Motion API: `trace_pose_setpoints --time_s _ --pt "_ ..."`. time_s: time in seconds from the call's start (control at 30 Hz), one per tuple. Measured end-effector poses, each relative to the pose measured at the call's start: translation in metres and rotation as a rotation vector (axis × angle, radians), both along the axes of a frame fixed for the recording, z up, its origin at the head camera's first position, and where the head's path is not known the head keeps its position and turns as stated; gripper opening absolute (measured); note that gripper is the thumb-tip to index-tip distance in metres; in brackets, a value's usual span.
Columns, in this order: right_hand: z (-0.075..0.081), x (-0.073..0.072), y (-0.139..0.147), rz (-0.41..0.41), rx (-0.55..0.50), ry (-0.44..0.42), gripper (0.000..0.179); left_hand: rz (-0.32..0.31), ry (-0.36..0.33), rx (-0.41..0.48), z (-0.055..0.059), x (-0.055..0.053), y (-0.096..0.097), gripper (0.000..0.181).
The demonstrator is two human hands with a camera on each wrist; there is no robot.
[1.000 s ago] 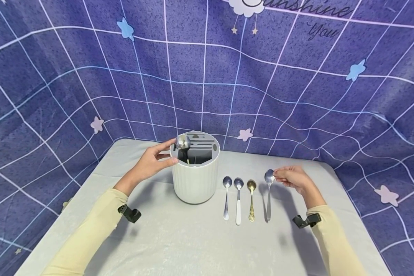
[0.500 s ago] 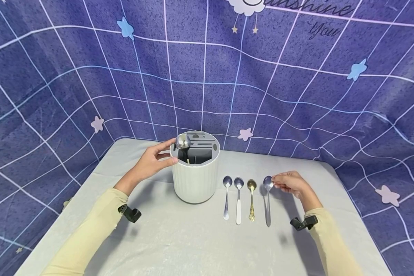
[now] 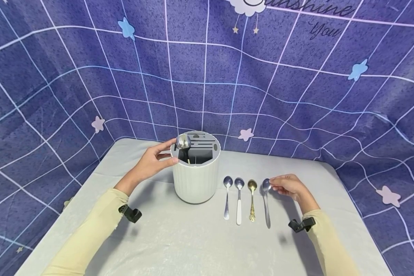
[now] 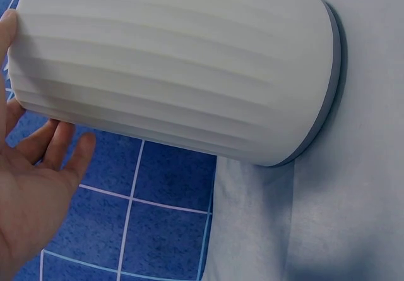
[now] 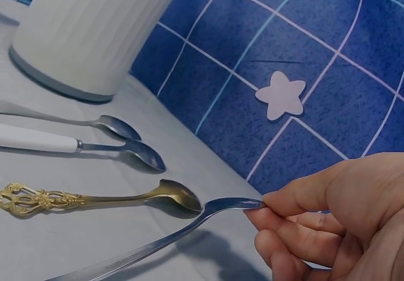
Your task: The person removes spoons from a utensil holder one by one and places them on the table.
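Note:
My left hand [image 3: 151, 163] rests against the left side of a white ribbed utensil holder [image 3: 195, 186], thumb and fingers spread at its rim. The left wrist view shows its fingers [image 4: 60, 143] loosely extended beside the wall. A round metal-headed utensil [image 3: 183, 141] stands in the holder; its kind is unclear. My right hand [image 3: 291, 187] pinches a silver spoon [image 3: 266, 201] by the bowl's tip, with the handle sloping down toward the table. To its left lie a gold spoon [image 3: 252, 199] with an ornate handle, a white-handled spoon [image 3: 239, 209] and a plain silver spoon [image 3: 226, 199].
The holder's top has a dark open compartment [image 3: 204, 155] in front and slots [image 3: 203, 143] behind. A pale cloth covers the table [image 3: 179, 241]. A blue curtain [image 3: 220, 96] with grid lines and stars hangs behind the table.
My right hand has moved down and slightly left with the silver spoon, bringing it nearer the gold spoon and lower toward the table. The left hand stays at the holder.

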State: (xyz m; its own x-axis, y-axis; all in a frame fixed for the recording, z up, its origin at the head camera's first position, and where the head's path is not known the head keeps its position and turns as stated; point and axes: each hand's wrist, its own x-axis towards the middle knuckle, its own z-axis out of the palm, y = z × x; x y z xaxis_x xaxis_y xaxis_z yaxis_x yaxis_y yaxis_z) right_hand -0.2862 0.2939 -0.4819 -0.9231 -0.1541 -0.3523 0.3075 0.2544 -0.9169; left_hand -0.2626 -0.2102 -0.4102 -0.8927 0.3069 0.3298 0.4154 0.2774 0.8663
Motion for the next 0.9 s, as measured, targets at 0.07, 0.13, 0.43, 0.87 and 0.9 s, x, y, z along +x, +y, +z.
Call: trace_pose_setpoints --time_s 0.07,0.13,0.43,0.87,0.9 --pt "-0.002 0.001 0.0 0.005 -0.022 -0.007 0.013 -0.001 0.002 0.0 0.0 0.0 0.0 0.07" --pt "-0.003 0.001 0.0 0.012 -0.043 -0.016 0.017 -0.002 0.004 0.001 0.0 0.0 0.0 0.07" --pt "-0.01 0.001 -0.002 -0.016 -0.084 -0.055 0.021 -0.009 0.011 0.001 0.0 0.001 0.0 0.07" --pt "-0.016 0.001 -0.004 -0.011 -0.08 -0.071 0.032 -0.014 0.012 0.019 -0.001 0.0 0.0 0.07" --pt "-0.016 0.001 -0.004 -0.013 -0.078 -0.073 0.032 -0.013 0.013 0.018 -0.001 0.0 0.0 0.07"
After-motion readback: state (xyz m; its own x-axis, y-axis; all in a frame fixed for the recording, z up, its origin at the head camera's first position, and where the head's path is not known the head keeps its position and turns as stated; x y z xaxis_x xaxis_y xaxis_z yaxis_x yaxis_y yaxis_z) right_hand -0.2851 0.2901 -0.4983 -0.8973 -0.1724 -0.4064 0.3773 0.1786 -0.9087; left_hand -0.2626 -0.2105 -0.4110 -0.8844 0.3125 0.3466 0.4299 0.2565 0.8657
